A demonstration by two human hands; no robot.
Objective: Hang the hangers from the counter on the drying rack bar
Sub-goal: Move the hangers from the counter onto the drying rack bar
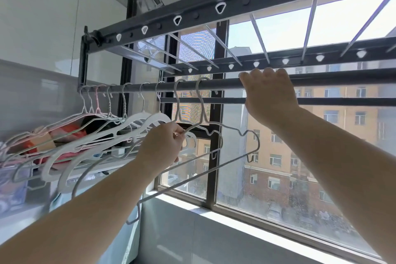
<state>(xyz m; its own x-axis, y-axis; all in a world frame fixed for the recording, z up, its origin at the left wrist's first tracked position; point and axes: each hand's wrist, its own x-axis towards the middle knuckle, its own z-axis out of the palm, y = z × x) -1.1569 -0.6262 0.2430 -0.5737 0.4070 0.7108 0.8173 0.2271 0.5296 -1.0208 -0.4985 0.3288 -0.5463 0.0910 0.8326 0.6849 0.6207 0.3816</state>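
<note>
A round grey drying rack bar (222,83) runs across the view under a dark overhead rack frame (214,4). Several white and grey hangers (102,133) hang from it toward the left end. The rightmost grey wire hanger (235,128) has its hook over the bar, and my left hand (165,146) pinches its shoulder wire just below the neck. My right hand (267,92) wraps over the bar to the right of that hook.
A window (278,156) with dark frames fills the right side, with a white sill (225,218) below it. At the left, a shelf (64,150) holds folded red and dark items behind the hangers. White tiled wall rises at upper left.
</note>
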